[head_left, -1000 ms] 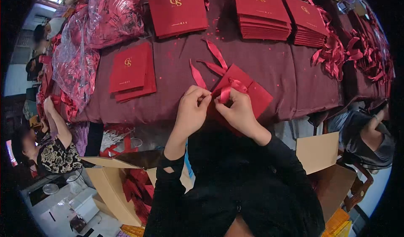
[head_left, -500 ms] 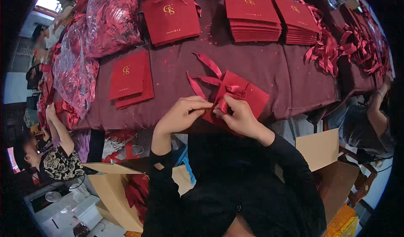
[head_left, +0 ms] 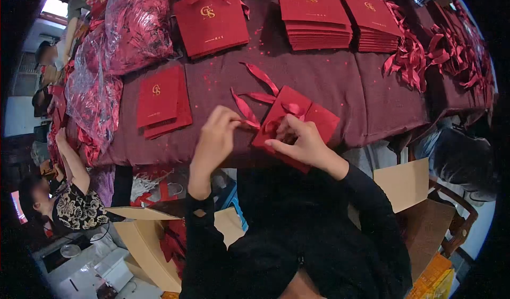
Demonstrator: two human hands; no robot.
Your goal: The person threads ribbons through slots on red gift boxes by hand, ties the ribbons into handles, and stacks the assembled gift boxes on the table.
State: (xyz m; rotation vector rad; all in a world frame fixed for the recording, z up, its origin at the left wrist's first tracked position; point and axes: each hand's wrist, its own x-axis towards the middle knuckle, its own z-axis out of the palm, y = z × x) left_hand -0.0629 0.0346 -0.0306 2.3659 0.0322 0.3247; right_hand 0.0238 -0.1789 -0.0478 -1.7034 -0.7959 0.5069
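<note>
So my left hand [head_left: 215, 139] is pinching a red ribbon [head_left: 245, 110], and my right hand [head_left: 300, 142] has its fingers curled over the red bag [head_left: 300, 124] at the table's [head_left: 212, 94] near edge. Stacked bags [head_left: 211, 23] read "GS" in gold, smaller print unreadable.

"How does the red folder [head_left: 322, 122] lie?"
"Flat and aslant on the bench [head_left: 223, 81], under the right grip [head_left: 305, 144]."
"Its shiny ribbon [head_left: 258, 77]?"
"Loose tails spread left of that grip; one stretch meets the left grip [head_left: 214, 139]."
</note>
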